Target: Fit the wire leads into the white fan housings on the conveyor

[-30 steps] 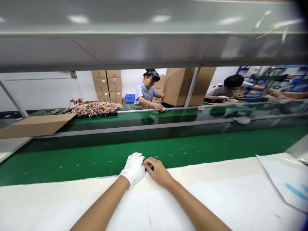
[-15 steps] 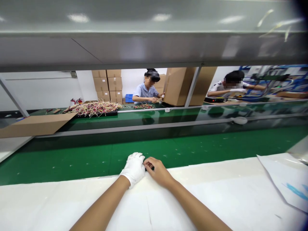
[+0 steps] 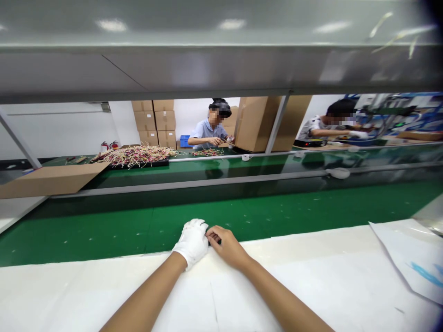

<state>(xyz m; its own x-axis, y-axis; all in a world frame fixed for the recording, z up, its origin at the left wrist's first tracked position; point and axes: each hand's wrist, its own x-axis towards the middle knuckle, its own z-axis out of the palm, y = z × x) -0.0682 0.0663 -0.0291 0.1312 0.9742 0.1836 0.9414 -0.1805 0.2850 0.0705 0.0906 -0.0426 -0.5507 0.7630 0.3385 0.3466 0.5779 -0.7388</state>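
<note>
The left hand (image 3: pixel 192 242), white-gloved, stays curled shut on the white sheet (image 3: pixel 104 295) at the green belt's (image 3: pixel 104 235) edge; the right hand (image 3: pixel 226 246) keeps its fingers (image 3: pixel 215 235) pinched on the glove. Of two co-workers opposite, the left co-worker (image 3: pixel 209 129) has raised both hands; the right co-worker (image 3: pixel 332 124) has leaned rightward.

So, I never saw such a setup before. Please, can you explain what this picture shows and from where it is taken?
The picture comes from a camera worn on a person's head, looking forward and down. At the bottom, the left hand wears a white glove, and the bare right hand touches it with its fingers. No held object is visible. The hands are over a white sheet beside a green conveyor belt. Beyond, a co-worker works near a heap of coloured wires.
</note>
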